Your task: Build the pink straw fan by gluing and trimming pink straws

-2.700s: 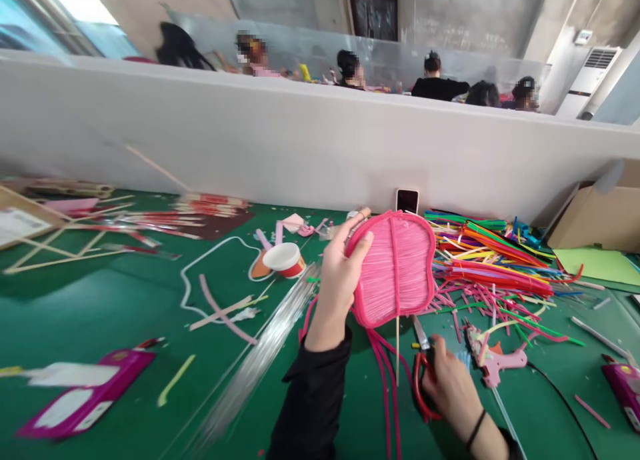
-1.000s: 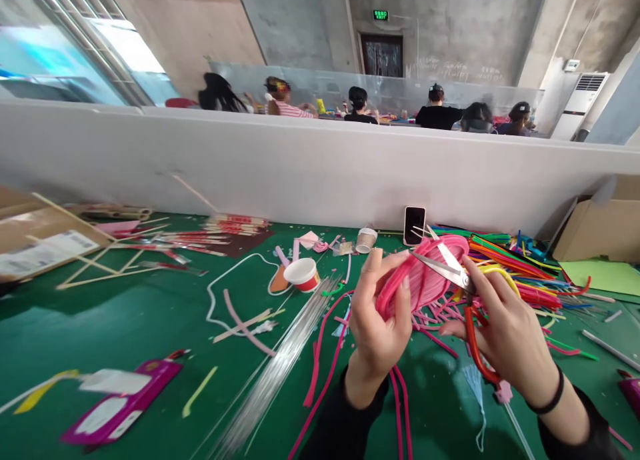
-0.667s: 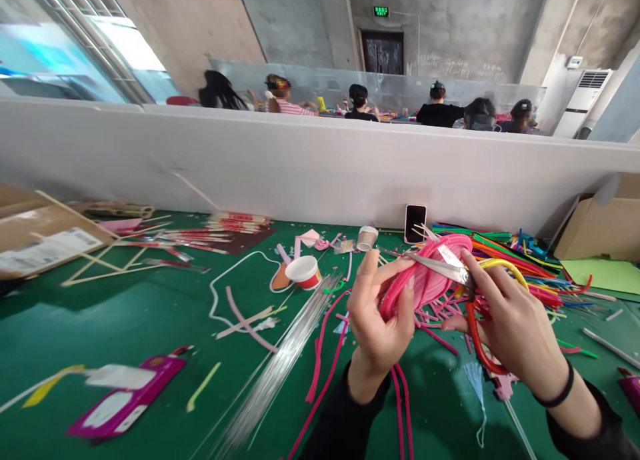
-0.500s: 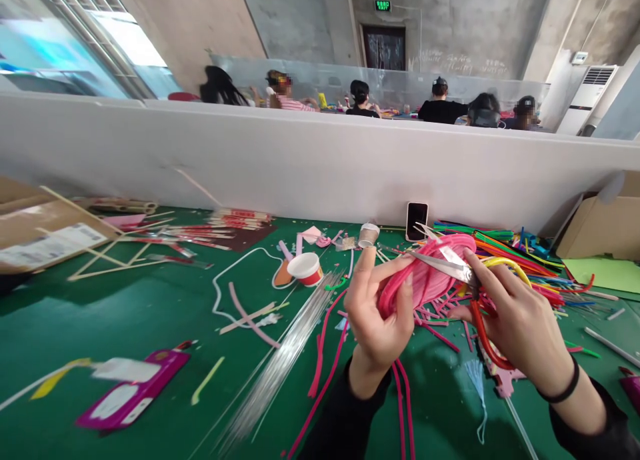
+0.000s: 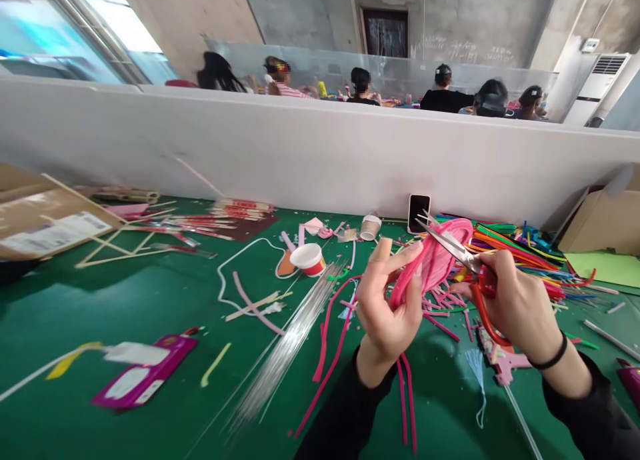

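Note:
My left hand point(image 5: 387, 300) is closed around the edge of a pink oval piece point(image 5: 440, 263) that looks built from coiled pipe cleaners. In my right hand point(image 5: 515, 303) are scissors point(image 5: 463, 255) with orange-red handles, their blades parted and lying across the piece's upper face. Whether the blades touch it I cannot tell. Loose pink pipe cleaners point(image 5: 330, 373) lie on the green table left of my left forearm, and two more hang or lie below that hand. Short pink cut pieces point(image 5: 443, 300) are scattered beneath the scissors.
A bundle of clear thin rods point(image 5: 280, 353) lies left of my hands, near a paper cup point(image 5: 309, 259). Behind stand a phone point(image 5: 419, 213) and a white divider point(image 5: 300, 153). Coloured pipe cleaners point(image 5: 520, 250) are heaped at right, with a pink glue gun point(image 5: 505, 360) nearer me. People sit beyond the divider.
The view has shifted slightly. The pink piece is turned more edge-on and tilted up in my left hand. My right hand still holds the scissors, now angled more steeply across it.

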Available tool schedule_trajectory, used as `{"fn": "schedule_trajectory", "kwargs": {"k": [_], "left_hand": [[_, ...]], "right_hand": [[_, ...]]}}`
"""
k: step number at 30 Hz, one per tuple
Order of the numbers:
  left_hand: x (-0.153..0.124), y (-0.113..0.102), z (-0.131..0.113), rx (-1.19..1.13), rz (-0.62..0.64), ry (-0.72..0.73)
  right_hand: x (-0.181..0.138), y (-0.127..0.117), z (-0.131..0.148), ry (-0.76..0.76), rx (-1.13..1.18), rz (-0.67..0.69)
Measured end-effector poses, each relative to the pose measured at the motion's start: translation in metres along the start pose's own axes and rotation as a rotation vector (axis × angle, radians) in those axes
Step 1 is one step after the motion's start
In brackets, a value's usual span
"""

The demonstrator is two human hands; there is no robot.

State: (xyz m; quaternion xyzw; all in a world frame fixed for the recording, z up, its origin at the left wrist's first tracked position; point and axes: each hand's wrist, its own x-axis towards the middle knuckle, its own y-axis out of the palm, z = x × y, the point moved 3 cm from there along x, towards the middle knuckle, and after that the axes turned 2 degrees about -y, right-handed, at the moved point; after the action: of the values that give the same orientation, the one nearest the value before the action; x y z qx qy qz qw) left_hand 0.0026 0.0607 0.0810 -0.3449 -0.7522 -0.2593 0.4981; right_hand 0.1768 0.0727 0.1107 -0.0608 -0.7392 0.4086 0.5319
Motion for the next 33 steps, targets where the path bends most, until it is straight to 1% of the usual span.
{"fn": "schedule_trajectory", "kwargs": {"k": [6,11,15,20,25,29,31,33], "left_hand": [[0.001,0.003,-0.004,0.008,0.014,0.025],[-0.001,0.005,-0.004,0.008,-0.001,0.029],[-0.002,0.006,-0.005,0.03,0.004,0.025],[0.0,0.01,-0.004,0.026,0.037,0.036],[0.001,0.01,0.0,0.05,0.015,0.072],[0.001,0.007,0.006,0.055,-0.006,0.043],[0.002,0.005,0.009,0.055,-0.019,0.023],[0.004,0.004,0.011,0.049,-0.015,-0.005]], "right_hand": [[0.004,-0.004,0.004,-0.113,-0.176,-0.002],[0.004,-0.001,0.001,-0.148,-0.151,-0.008],[0.004,0.003,0.0,-0.14,-0.101,0.0],[0.003,0.013,0.003,-0.08,-0.041,-0.029],[0.001,0.021,0.003,0.001,0.02,-0.124],[-0.007,0.016,-0.002,0.136,0.105,-0.137],[-0.018,0.012,-0.004,0.208,0.132,-0.158],[-0.032,0.009,-0.002,0.268,0.124,-0.131]]}}
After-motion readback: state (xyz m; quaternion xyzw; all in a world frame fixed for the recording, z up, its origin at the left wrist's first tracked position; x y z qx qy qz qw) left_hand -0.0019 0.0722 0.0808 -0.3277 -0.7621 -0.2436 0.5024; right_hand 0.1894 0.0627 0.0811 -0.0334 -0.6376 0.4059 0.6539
